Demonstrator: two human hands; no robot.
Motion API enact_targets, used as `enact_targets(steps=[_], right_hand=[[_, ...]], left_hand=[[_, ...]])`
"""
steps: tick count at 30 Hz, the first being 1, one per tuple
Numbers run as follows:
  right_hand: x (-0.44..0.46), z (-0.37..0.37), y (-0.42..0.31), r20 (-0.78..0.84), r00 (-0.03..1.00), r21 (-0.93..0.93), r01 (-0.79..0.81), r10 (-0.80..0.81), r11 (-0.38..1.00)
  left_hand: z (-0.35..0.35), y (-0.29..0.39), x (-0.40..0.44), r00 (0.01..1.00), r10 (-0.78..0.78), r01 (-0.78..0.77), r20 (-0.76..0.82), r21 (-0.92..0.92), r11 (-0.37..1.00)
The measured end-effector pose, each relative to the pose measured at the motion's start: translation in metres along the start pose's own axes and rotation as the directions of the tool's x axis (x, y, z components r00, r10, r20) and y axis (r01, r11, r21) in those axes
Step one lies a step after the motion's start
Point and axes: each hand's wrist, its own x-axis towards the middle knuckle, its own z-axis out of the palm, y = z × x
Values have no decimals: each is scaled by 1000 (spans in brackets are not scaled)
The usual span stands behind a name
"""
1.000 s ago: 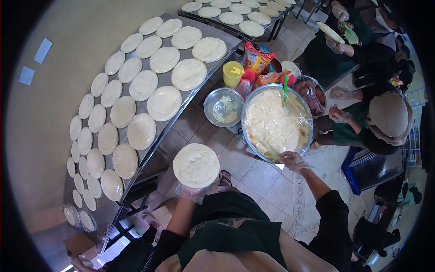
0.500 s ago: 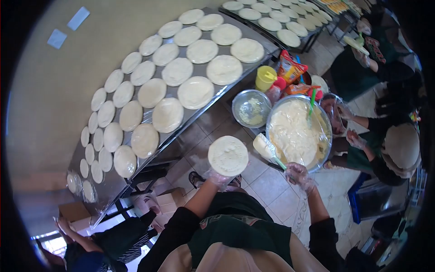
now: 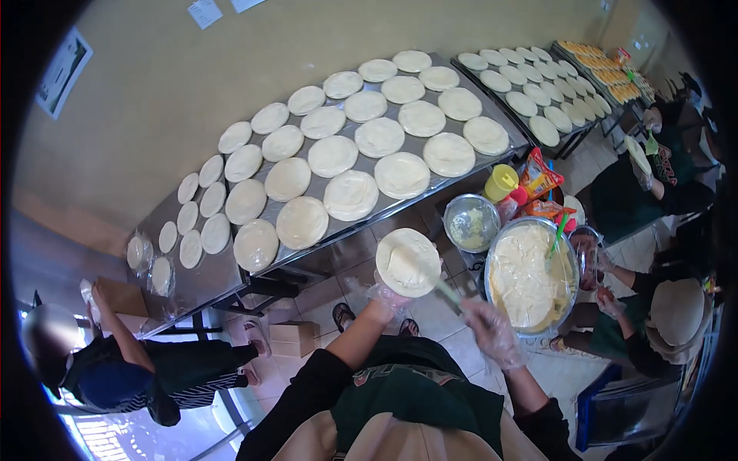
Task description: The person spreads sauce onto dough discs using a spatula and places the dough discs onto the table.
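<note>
My left hand (image 3: 390, 295), in a clear plastic glove, holds up a round flat dough base (image 3: 413, 240) from below. In my gloved right hand (image 3: 493, 336) is a spatula with a green handle (image 3: 449, 293); its pale head lies over the dough, slightly blurred. To the right stands a large metal bowl (image 3: 489, 296) full of creamy white mixture (image 3: 526, 273), with another green-handled tool (image 3: 556, 240) standing in it. A smaller metal bowl (image 3: 453, 230) beside it contains some pale, crumbly food.
A long metal table (image 3: 492, 170) carries rows of dough rounds; a second table (image 3: 566, 144) behind holds more. A yellow jug (image 3: 501, 181) and red-orange packets (image 3: 540, 175) stand by the bowls. Co-workers are at right (image 3: 653, 307) and left (image 3: 108, 369). A cardboard box (image 3: 294, 339) sits on the floor.
My right hand has moved left from beside the large bowl, bringing the spatula head onto the dough base. The camera view has swung, so the surroundings sit differently.
</note>
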Motion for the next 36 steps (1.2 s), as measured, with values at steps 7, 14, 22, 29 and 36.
enact_targets(steps=[7, 14, 22, 29, 36], right_hand=[[27, 39, -4, 89, 989, -136, 131, -119, 982], [-6, 0, -1, 273, 961, -726, 237, -46, 646], [1, 1, -1, 16, 970, -713, 183, -244, 677], [21, 0, 16, 88, 959, -740, 243, -269, 627], [46, -22, 17, -40, 952, -745, 173, -303, 644]], left_hand=[[-16, 7, -3, 969, -69, 59, 237, 50, 997], [9, 12, -15, 985, 149, -145, 87, -47, 988], [22, 4, -6, 995, 90, -88, 49, -51, 995], [40, -8, -16, 994, -43, 48, 103, -43, 998], [35, -1, -16, 992, -116, 120, -45, 101, 988]])
